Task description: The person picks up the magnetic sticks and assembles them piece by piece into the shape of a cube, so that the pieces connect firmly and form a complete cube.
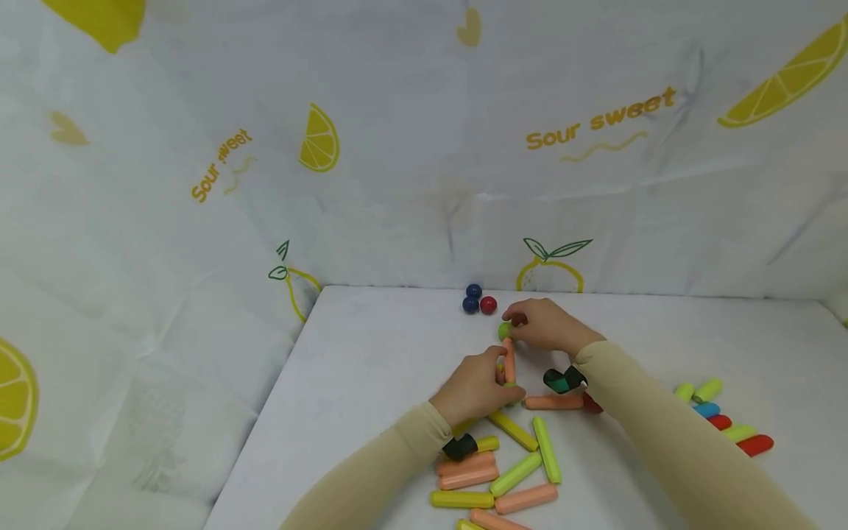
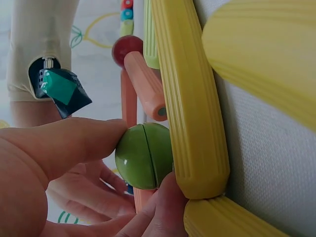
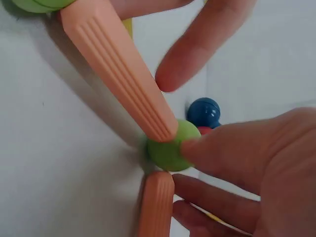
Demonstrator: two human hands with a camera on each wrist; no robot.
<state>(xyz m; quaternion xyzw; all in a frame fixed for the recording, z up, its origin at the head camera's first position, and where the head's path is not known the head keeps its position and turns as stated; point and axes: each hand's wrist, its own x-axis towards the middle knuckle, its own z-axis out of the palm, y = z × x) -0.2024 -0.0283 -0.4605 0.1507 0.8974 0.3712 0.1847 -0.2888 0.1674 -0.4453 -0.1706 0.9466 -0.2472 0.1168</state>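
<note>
Head view from six o'clock, high, looking down across white table, wrist views close-up, sharing green ball.

The surface is white, with a woven texture close up. Near its far edge sit two blue balls and a red ball, bunched together. Nearer, one orange stick lies crosswise, a second red ball at its right end. In front spread yellow sticks, light green sticks and more orange sticks, two of them side by side. Well to the right, green, blue and red pieces lie in a slanting group.
</note>
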